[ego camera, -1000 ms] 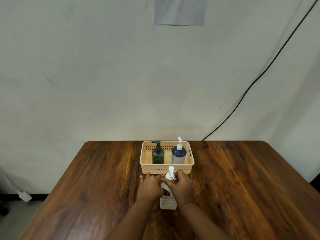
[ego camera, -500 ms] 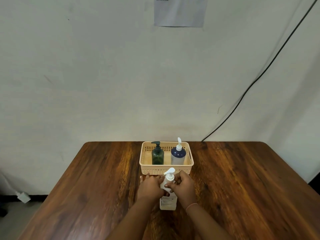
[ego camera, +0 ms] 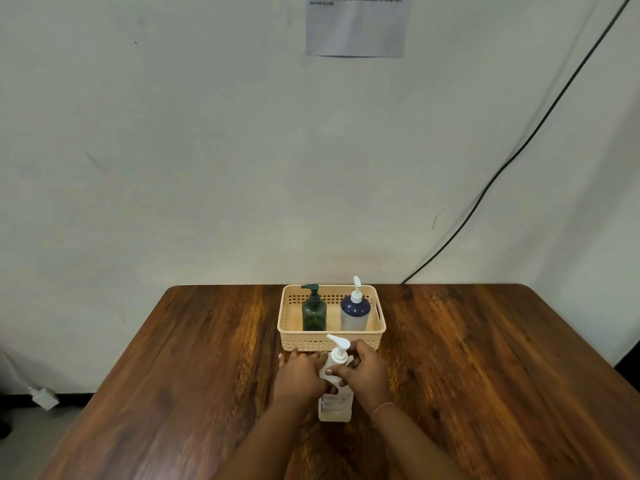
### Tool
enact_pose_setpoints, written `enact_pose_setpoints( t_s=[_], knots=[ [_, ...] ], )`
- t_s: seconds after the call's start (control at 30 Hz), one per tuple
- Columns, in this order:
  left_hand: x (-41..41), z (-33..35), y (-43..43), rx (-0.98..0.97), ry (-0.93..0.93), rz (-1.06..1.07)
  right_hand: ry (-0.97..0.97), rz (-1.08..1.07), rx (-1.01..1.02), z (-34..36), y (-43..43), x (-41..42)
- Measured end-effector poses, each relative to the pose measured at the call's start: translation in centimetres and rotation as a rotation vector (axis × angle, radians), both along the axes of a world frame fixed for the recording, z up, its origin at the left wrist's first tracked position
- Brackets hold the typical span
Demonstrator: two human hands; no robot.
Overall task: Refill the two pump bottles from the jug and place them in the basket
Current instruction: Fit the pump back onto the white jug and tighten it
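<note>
Right grip (ego camera: 363,372) is pinched round the collar under the pump head (ego camera: 337,342) of the jug (ego camera: 335,403). My left grip (ego camera: 301,374) wraps the jug's shoulder, thumb across the front as far as I can tell, with its fingertips reaching past toward 12 o'clock. That jug stands upright on the surface (ego camera: 485,375), close in front of me, and the basket (ego camera: 311,342) sits just beyond it at 12 o'clock, the left fingertips almost at its front wall. I read this as a twist of the pump collar, though which way I cannot say. To do it well I would plant the body with the left, turn only the collar with the right, and hold the jug vertical so nothing slops and the basket is not nudged. Inside the basket the green bottle (ego camera: 314,315) stands at 11 o'clock and the navy bottle (ego camera: 354,315) at 1 o'clock, both upright with pumps on. Farther out, a black cable (ego camera: 519,147) climbs the wall at 2 o'clock.
</note>
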State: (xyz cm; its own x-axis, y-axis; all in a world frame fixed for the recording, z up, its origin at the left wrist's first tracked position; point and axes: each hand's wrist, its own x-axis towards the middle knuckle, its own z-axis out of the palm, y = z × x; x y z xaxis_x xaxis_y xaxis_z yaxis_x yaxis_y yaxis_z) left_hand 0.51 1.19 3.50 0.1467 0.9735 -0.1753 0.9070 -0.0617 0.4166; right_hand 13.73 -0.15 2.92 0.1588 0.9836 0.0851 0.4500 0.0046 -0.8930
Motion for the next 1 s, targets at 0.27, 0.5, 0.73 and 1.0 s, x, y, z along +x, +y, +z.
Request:
enact_pose_setpoints(
  t_s=[0.27,0.5,0.73,1.0],
  knots=[
    [0.1,0.2,-0.2,0.000,0.017,-0.002,0.005,0.013,-0.002,-0.9,-0.1,0.3],
    [0.1,0.2,-0.2,-0.008,0.014,0.006,-0.052,-0.058,0.028,-0.9,0.1,-0.2],
    [-0.1,0.1,0.0,0.000,0.027,-0.027,-0.102,-0.120,0.041,-0.4,0.0,-0.8],
    [0.0,0.1,0.1,-0.022,-0.012,-0.002,-0.107,-0.127,0.022,-0.2,0.1,-0.9]
  ],
)
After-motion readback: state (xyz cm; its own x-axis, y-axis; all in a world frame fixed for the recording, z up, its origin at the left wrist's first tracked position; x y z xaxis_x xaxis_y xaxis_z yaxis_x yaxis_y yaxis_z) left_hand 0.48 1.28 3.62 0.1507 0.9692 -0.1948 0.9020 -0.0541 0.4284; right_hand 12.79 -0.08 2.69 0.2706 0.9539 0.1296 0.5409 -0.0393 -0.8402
